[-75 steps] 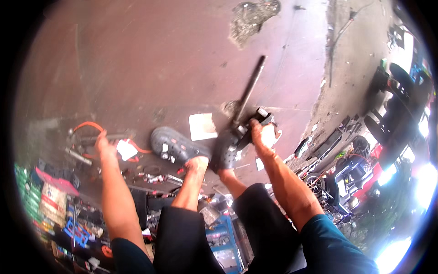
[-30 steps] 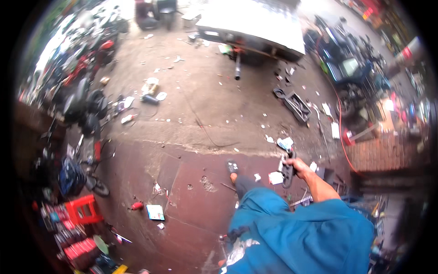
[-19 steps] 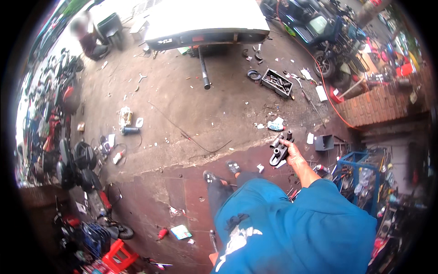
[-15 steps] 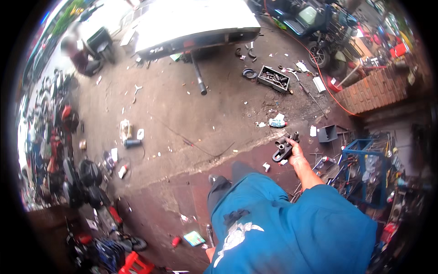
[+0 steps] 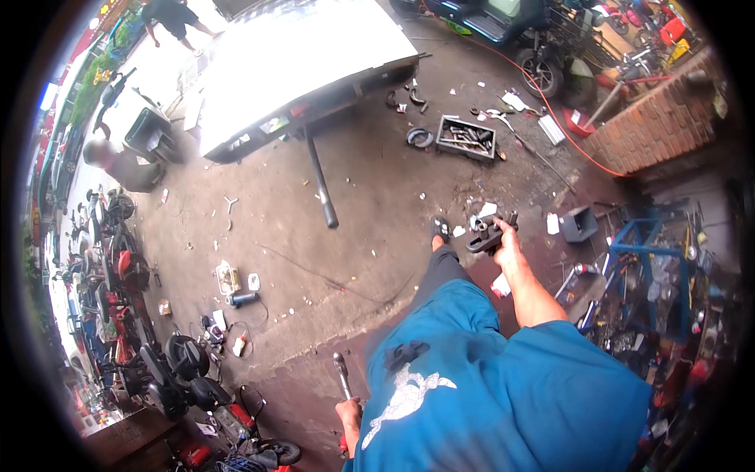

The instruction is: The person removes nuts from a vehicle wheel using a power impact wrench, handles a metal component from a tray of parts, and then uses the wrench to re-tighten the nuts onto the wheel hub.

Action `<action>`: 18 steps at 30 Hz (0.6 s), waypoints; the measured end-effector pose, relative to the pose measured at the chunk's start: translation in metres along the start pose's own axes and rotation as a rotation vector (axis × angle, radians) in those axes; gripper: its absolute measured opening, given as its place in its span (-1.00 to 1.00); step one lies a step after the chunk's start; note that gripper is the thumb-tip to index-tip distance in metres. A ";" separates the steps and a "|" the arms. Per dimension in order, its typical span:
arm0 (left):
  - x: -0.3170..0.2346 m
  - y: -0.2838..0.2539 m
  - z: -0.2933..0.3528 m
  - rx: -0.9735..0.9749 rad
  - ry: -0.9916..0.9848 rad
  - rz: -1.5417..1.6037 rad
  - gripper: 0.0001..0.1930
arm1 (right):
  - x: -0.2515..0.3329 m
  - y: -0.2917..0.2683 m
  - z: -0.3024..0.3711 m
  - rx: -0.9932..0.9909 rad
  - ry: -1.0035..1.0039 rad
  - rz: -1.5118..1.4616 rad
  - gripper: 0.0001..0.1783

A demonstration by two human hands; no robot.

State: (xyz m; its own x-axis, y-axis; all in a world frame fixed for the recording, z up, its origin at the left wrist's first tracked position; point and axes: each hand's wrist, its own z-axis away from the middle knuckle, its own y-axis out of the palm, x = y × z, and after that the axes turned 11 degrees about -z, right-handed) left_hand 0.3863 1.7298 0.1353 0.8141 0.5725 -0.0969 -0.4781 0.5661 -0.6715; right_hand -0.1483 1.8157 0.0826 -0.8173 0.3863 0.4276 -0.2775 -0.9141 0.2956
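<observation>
In my left hand [image 5: 348, 414], low beside my body, is a ratchet-like metal tool [image 5: 342, 373], its rounded head pointing away from me. My right hand [image 5: 510, 245] is stretched forward, its fingers closed on a dark metal puller-like part [image 5: 481, 237] with short upright cylinders on a flat oblong base. My palm and the tool's lower end are partly hidden. One shoe [image 5: 440, 229] shows just left of the metal part.
An open metal toolbox [image 5: 465, 138] lies ahead, near a flatbed [image 5: 314, 71] with a protruding dark bar [image 5: 321, 181]. Motorbikes [image 5: 122, 267] line the left. A blue frame [image 5: 647, 250] and scattered tools stand right; an orange hose [image 5: 562, 126] crosses the floor. A person [image 5: 134, 169] crouches far left.
I have stepped forward and the view has turned. My left hand has come into view with the ratchet-like tool. The right hand still holds the metal part.
</observation>
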 end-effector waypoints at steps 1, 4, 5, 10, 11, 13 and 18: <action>-0.036 -0.002 0.013 0.044 -0.048 -0.004 -0.83 | 0.008 0.011 -0.020 0.003 0.018 -0.015 -0.71; -0.111 0.003 0.036 0.057 -0.152 -0.020 -0.88 | 0.034 0.054 -0.071 0.087 0.044 0.062 -0.65; -0.130 0.006 0.042 0.063 -0.149 -0.052 -0.89 | 0.040 0.063 -0.084 0.047 0.079 0.082 -0.66; -0.118 0.034 -0.021 0.297 -0.325 -0.055 -0.85 | 0.051 0.113 -0.125 -0.011 0.069 -0.053 -0.71; -0.098 0.054 -0.038 0.097 -0.146 -0.294 -0.78 | 0.049 0.131 -0.131 -0.047 0.082 -0.055 -0.73; -0.113 0.063 -0.056 0.152 0.014 -0.389 -0.71 | 0.054 0.141 -0.159 -0.145 0.056 -0.081 -0.69; -0.244 0.060 -0.036 0.186 0.145 -0.465 -0.70 | 0.056 0.133 -0.252 -0.258 -0.003 -0.116 -0.63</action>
State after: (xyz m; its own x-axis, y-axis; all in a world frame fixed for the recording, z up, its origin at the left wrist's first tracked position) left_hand 0.1711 1.6030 0.0918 0.9854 0.1546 0.0710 -0.0945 0.8443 -0.5274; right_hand -0.3581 1.6849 -0.0691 -0.7715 0.4901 0.4058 -0.4885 -0.8649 0.1158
